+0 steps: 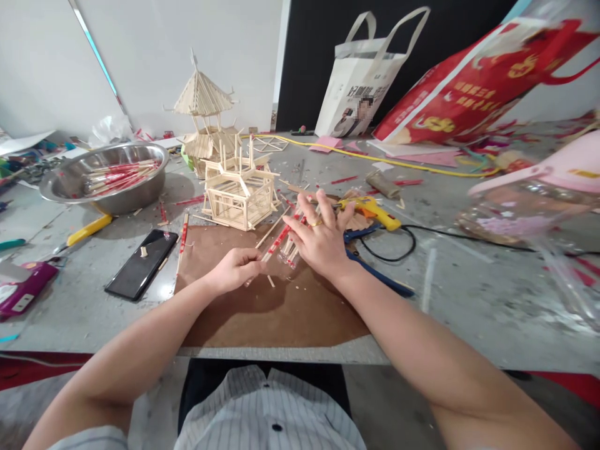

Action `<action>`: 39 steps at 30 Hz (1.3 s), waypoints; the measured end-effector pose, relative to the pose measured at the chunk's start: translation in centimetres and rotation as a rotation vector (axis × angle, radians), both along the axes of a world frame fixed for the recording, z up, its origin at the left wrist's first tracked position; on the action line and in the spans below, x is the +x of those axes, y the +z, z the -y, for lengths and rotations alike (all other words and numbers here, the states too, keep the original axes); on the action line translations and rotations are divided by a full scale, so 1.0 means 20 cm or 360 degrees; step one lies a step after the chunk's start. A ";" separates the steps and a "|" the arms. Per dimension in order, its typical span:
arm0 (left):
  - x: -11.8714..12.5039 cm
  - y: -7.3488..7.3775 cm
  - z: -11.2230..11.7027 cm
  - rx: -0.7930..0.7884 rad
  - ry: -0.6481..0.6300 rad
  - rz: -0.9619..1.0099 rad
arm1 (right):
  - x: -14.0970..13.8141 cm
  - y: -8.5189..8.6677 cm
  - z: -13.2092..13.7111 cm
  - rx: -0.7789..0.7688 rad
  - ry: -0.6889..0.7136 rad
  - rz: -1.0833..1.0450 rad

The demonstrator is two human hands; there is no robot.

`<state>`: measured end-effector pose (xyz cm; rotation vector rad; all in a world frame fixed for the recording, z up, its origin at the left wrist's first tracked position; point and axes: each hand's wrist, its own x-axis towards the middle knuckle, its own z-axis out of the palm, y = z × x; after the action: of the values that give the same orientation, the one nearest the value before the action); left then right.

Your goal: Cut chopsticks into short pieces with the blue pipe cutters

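Red-banded sticks (281, 238) lie over the far half of the brown board (281, 319), their long axis slanting away toward its far right corner. Your left hand (237, 270) pinches their near end, fingers closed; your right hand (323, 242), fingers open and spread, lies over them, nearer the board's right edge.

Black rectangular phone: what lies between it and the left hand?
In the head view, from the phone to the left hand: a short pale sliver, a thin red-and-pale stick, then part of a flat brown board.
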<state>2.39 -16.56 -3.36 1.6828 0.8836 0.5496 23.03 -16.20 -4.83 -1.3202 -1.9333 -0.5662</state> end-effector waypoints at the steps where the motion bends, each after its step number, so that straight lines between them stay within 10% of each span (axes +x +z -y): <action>1: -0.01 0.00 -0.01 -0.0042 -0.0027 0.0088 | 0.02 0.01 -0.01 -0.0017 0.0043 0.0012; 7: -0.03 -0.02 -0.06 -0.0111 0.0280 0.0740 | 0.05 0.04 0.02 -0.0295 0.0218 -0.0223; 22: 0.00 -0.02 -0.05 -0.0054 0.0627 0.0740 | -0.18 0.03 0.14 -0.1937 0.1018 -0.1072; 39: 0.03 -0.04 -0.02 -0.0170 0.0438 0.0519 | -0.26 -0.03 0.16 -0.2152 0.1073 -0.1562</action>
<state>2.92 -16.07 -4.24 1.3340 0.8908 0.9190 17.87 -19.46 -5.41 -1.0653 -1.5657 1.6624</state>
